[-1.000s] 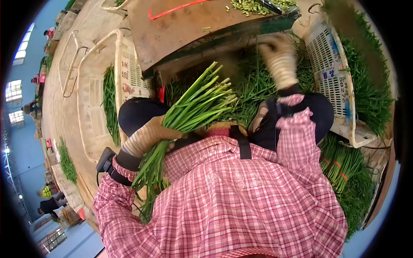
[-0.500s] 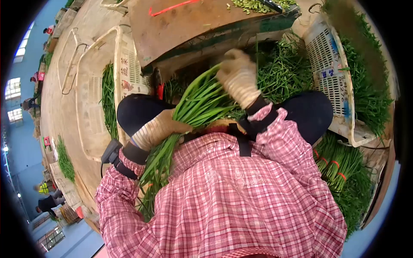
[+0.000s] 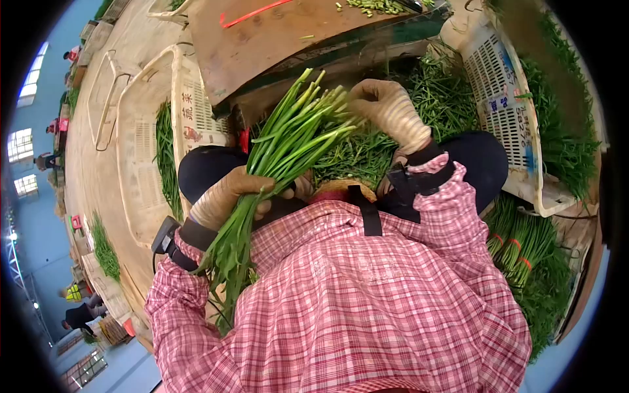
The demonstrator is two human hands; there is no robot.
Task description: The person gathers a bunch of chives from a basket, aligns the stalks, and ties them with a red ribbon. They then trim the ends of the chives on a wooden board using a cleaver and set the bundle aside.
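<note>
Gripping the bunch of green stalks (image 3: 288,141) low on its stems, your gloved left hand (image 3: 229,196) had its fingers wrapped shut around it at centre left of the frame. The leafy tails hung toward the lower left and the cut ends fanned toward the upper middle. Your right hand (image 3: 386,108), also gloved, sat at upper centre right with its fingers curled in against the topmost ends. Whether it pinched a few stalks or only pressed on them could not be told. Beneath both hands lay the loose greens (image 3: 367,157). A white crate (image 3: 501,98) holding more stood at the upper right, and tied bundles (image 3: 521,242) with red bands lay at the lower right. A brown board (image 3: 262,46) crossed the top of the frame, with chopped bits (image 3: 377,6) on it.

The work looked like evening up the bunch. To do it well, you would have wanted the left grip loose enough for stalks to slide lengthwise, yet firm enough that none dropped into the pile. The ends were ragged, some standing well above others. Pushing the long ones down with the right palm would likely have served better than tugging single stalks, which risked snapping them or pulling the fan apart.
</note>
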